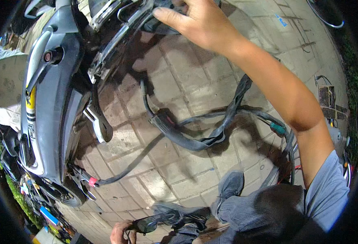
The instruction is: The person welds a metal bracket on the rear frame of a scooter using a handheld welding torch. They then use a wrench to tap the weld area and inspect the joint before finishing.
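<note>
My right hand (195, 20) reaches to the top edge. Its thumb lies against the metal frame (116, 38) of a scooter, and its fingers curl round something the picture edge cuts off. At the bottom edge my left hand (123, 232) has its fingers bent round a dark, glossy, flat piece (146, 224), whose kind I cannot make out. The scooter's grey and white side panel (53, 101) stands at the left. A black wiring harness (195, 142) lies looped on the paving between my arms, with a green connector (277, 128) on its right stretch.
My dark shoes (231, 189) and bent legs take up the lower middle. A silver and black lever-like part (95, 120) sticks out beside the scooter. Red tape (93, 181) marks a cable near its lower end. A blue scrap (282, 20) lies on the paving (183, 69) at upper right.
</note>
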`<state>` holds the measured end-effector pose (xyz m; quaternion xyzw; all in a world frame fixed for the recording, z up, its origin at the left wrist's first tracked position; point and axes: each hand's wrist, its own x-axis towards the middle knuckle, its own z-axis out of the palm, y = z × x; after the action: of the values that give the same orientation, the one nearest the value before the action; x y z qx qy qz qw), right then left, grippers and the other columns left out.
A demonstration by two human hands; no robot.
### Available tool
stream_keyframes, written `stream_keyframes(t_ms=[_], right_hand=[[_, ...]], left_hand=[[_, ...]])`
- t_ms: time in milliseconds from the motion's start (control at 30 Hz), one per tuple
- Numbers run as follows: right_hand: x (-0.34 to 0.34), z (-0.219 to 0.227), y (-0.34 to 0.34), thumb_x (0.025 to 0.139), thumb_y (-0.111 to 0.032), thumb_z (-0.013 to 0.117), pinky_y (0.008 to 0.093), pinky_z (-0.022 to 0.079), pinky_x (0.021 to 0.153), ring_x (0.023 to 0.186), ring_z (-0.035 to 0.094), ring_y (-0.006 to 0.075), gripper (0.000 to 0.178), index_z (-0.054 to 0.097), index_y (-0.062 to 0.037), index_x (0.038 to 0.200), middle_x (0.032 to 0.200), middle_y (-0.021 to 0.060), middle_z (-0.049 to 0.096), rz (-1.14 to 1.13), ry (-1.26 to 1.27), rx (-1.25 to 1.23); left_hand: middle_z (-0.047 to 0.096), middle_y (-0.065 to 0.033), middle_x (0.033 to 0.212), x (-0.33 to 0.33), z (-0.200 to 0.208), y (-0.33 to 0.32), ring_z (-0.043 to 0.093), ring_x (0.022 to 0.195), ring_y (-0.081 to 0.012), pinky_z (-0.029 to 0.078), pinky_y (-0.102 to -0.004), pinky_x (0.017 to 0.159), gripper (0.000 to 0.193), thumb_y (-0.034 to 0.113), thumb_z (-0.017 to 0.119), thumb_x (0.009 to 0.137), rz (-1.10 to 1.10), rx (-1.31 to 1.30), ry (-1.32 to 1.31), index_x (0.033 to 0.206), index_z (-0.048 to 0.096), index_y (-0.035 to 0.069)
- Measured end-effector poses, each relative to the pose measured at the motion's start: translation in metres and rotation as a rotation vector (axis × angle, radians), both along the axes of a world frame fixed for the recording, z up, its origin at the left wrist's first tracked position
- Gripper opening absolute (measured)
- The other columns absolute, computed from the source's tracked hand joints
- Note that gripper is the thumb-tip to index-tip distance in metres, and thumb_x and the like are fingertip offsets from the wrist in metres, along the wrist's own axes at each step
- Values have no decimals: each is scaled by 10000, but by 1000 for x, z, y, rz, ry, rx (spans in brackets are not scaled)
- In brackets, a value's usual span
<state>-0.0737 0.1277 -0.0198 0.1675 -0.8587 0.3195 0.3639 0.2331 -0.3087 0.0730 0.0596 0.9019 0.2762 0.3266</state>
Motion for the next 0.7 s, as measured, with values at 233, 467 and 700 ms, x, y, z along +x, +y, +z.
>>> stream_keyframes(t_ms=[233, 467, 700], right_hand=[[-41, 7, -10, 894, -305, 627, 402, 484, 903, 1043, 612, 379, 423, 631, 59, 1110, 1089, 241, 637, 196, -185, -45], [-45, 21, -13, 922, -205, 574, 348, 506, 840, 946, 675, 262, 300, 671, 26, 1087, 992, 181, 707, 177, -561, -202], [-28, 29, -10, 914, -186, 562, 339, 515, 788, 878, 683, 231, 268, 690, 12, 1042, 938, 172, 717, 80, -454, -211]], left_hand=[[641, -166, 1060, 25, -2, -27, 631, 964, -248, 507, -349, 862, 179, 28, 578, 934, 177, -50, -70, 1103, 583, -32], [652, -116, 1020, 68, 10, -50, 603, 948, -185, 477, -309, 875, 175, 48, 545, 962, 524, -59, -101, 1102, 601, -41], [669, -137, 1023, 78, -9, -53, 621, 934, -212, 489, -326, 871, 161, 62, 561, 968, 770, 134, 78, 1077, 597, -51]])
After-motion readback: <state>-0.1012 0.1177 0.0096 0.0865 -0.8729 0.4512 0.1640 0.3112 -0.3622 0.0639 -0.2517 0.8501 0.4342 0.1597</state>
